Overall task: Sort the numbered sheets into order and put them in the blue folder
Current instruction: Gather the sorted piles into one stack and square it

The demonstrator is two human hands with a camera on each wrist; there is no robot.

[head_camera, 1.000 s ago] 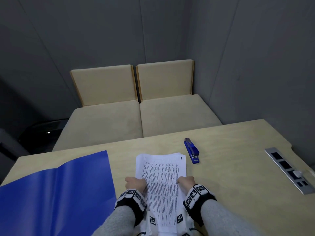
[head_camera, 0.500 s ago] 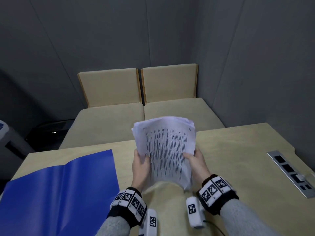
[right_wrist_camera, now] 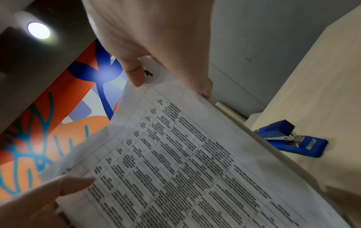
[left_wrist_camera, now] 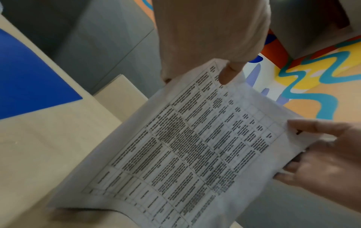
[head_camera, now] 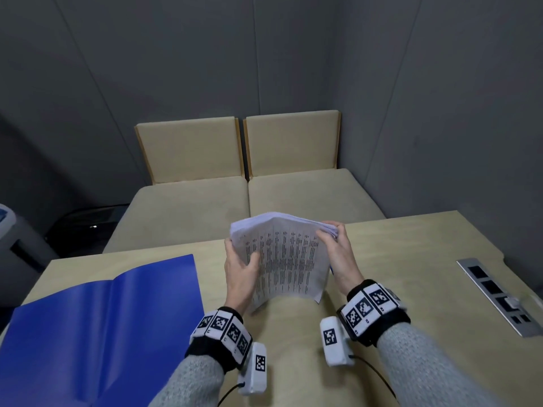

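Observation:
I hold the stack of printed sheets (head_camera: pixel 286 257) up off the table, tilted toward me and bowed. My left hand (head_camera: pixel 239 267) grips its left edge, thumb on the printed front. My right hand (head_camera: pixel 338 248) pinches the top right corner, where the sheet edges fan apart. The top sheet (left_wrist_camera: pixel 195 146) shows a table of small text, and my right thumb (right_wrist_camera: pixel 134 74) lies beside the page number (right_wrist_camera: pixel 148 73). The blue folder (head_camera: pixel 97 327) lies open and flat on the table to my left, with nothing in it.
A blue stapler (right_wrist_camera: pixel 293 138) lies on the table under the raised sheets, hidden in the head view. A metal socket panel (head_camera: pixel 499 295) is set into the table at the right. Two beige seats (head_camera: pixel 241 201) stand beyond the far edge.
The stack went from flat on the table to lifted in both hands. Since half a second ago my right hand slid up from the right edge to the top right corner.

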